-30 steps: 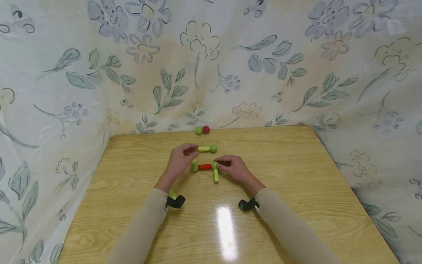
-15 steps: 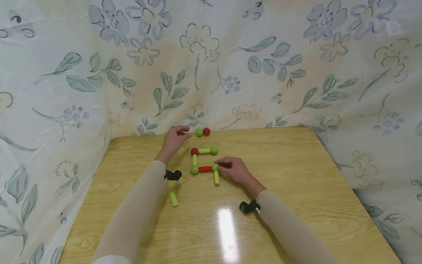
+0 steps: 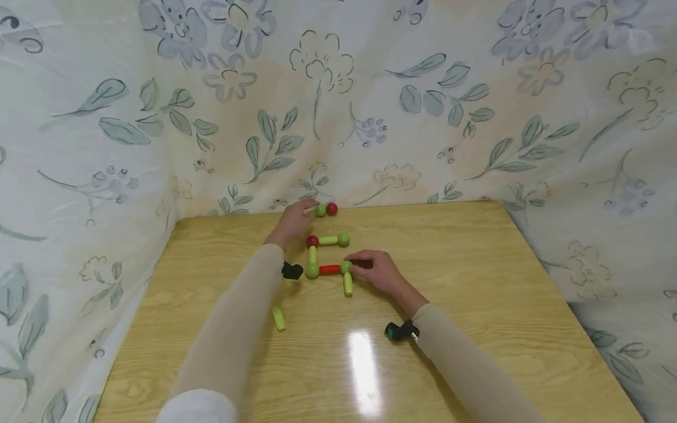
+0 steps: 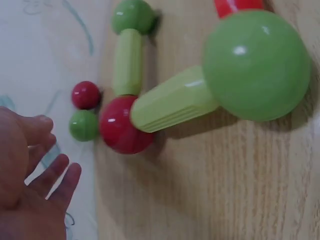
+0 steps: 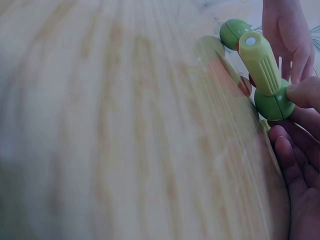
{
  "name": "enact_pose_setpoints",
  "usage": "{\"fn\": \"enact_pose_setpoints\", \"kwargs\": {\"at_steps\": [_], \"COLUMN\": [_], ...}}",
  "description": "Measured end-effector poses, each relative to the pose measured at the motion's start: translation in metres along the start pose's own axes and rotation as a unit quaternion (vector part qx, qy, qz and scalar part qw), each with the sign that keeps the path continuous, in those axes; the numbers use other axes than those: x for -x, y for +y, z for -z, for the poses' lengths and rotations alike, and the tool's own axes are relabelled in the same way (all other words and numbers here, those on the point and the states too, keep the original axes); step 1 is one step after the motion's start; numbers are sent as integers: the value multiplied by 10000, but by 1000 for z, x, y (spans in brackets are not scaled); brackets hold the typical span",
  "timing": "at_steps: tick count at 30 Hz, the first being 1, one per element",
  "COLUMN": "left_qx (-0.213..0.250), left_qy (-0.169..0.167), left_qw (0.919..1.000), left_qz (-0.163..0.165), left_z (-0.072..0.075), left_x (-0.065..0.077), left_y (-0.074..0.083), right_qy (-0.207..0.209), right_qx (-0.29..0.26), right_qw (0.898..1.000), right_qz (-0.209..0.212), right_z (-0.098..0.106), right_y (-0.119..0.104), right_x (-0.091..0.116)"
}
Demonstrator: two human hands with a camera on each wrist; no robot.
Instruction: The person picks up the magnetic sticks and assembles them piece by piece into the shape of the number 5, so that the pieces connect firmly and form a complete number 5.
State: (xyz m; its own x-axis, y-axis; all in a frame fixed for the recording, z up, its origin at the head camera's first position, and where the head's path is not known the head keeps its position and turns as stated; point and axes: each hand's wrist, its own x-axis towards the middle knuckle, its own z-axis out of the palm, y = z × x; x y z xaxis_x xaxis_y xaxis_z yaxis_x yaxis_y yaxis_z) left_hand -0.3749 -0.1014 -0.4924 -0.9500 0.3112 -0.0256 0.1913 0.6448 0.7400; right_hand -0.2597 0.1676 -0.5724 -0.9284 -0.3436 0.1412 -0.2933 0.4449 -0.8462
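Observation:
On the table lies a joined chain of balls and rods: a green ball (image 3: 344, 239), a yellow-green rod (image 3: 328, 240), a red ball (image 3: 312, 241), a second yellow-green rod (image 3: 312, 256), a green corner ball (image 3: 312, 271), a red rod (image 3: 330, 269) and a green end ball (image 3: 346, 267) with a rod (image 3: 347, 285) pointing toward me. My right hand (image 3: 378, 271) pinches that end ball between thumb and fingers. At the back, my left hand (image 3: 296, 222) reaches beside a loose green ball (image 4: 83, 125), fingers spread and apart from it in the left wrist view.
A loose red ball (image 3: 331, 209) sits against the loose green one at the table's back edge, before the floral cloth (image 3: 338, 117). One loose yellow-green rod (image 3: 278, 319) lies near my left forearm. The wooden table (image 3: 449, 252) extends to both sides.
My left hand has left the red ball of the chain, moved back, then right toward the loose green ball. My right hand stays on the end ball.

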Motion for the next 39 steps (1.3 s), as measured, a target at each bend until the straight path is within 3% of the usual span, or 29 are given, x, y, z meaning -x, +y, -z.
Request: {"fn": "enact_pose_setpoints", "kwargs": {"at_steps": [4,9,19,26,33,39], "left_qx": [-372,-864,-1579,-1532,-1387,-1439], "left_qy": [-173,-180,-140,97,91,153], "left_qw": [9991,9960,9867,9875,9901,9890], "left_qz": [48,-146,-367,-356,-192,-293], "left_z": [-8,-16,-20,-24,-29,-33], "left_x": [-3,-10,-16,-16,-17,-18], "left_y": [-2,-6,-9,-9,-4,-1], "right_qy": [-62,-41,-4,-25,-18,15], "right_qx": [-113,-58,10,19,-35,-9], "right_qw": [9999,10000,10000,9999,10000,10000], "right_qz": [9,32,-50,-147,-63,-67], "right_z": [1,2,1,2,0,1], "right_y": [-1,-1,-2,-1,0,-1], "right_x": [2,2,0,-1,-2,-2]}}
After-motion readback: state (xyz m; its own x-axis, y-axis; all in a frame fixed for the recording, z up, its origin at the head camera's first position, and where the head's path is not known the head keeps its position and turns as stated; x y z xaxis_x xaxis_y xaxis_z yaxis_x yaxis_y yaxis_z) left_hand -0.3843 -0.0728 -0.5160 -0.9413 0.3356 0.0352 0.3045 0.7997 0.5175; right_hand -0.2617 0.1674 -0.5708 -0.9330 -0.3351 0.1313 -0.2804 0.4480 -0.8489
